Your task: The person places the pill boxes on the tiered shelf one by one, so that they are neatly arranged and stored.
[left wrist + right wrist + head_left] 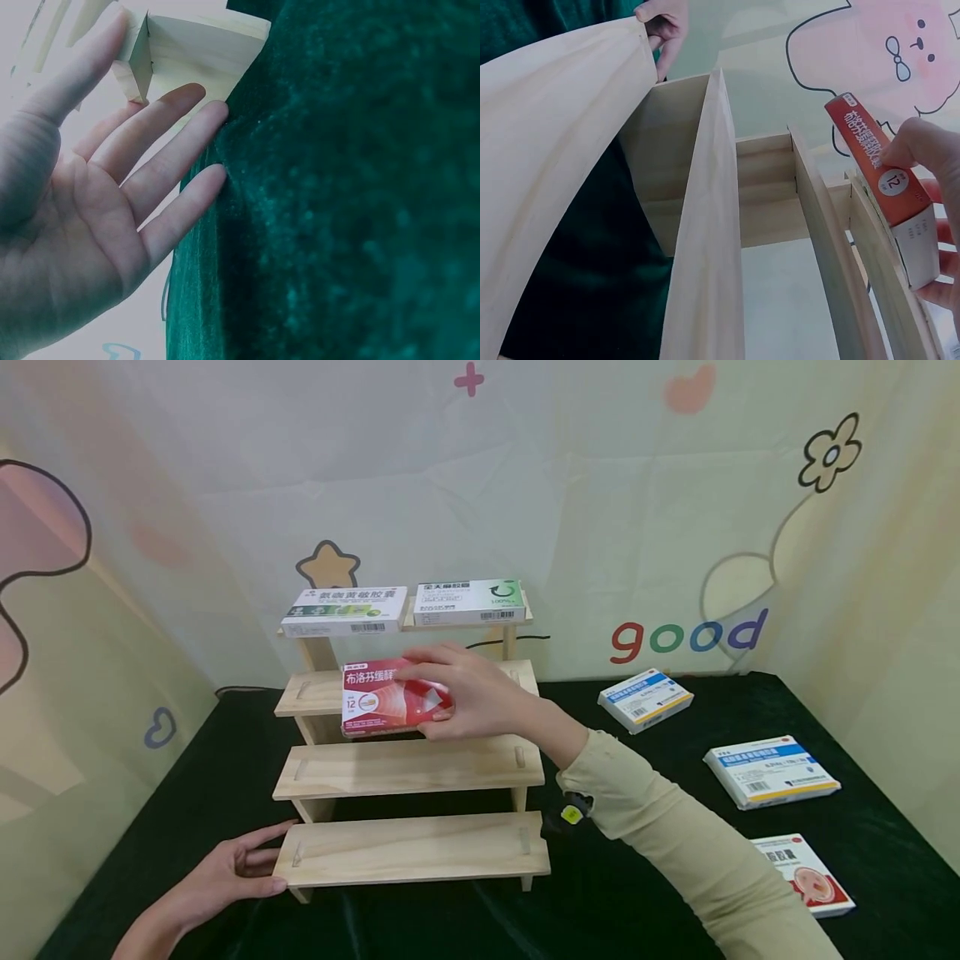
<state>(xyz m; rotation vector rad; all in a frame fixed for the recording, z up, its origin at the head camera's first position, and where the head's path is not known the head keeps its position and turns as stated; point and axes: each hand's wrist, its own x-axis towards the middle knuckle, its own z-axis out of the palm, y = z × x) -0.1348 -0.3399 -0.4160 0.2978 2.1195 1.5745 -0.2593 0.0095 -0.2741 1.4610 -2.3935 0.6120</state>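
Note:
My right hand (480,692) grips a red and white medicine box (378,697) by its right end. The box lies over the second-highest step of a wooden tiered stand (412,847). In the right wrist view, my thumb presses the box's red face while the fingers pass behind it; whether it touches the step is unclear. At the lowest step's left end, my left hand (217,877) holds the board between thumb and index finger. The left wrist view shows its other fingers (169,165) extended loosely beside the stand.
On the top step lie a white-green medicine box (345,612) and another white-green box (468,602). To the right, on dark green cloth (622,893), are two blue-white boxes (645,700) and a red-white box (806,877), partly behind my sleeve. A printed curtain (465,485) hangs behind.

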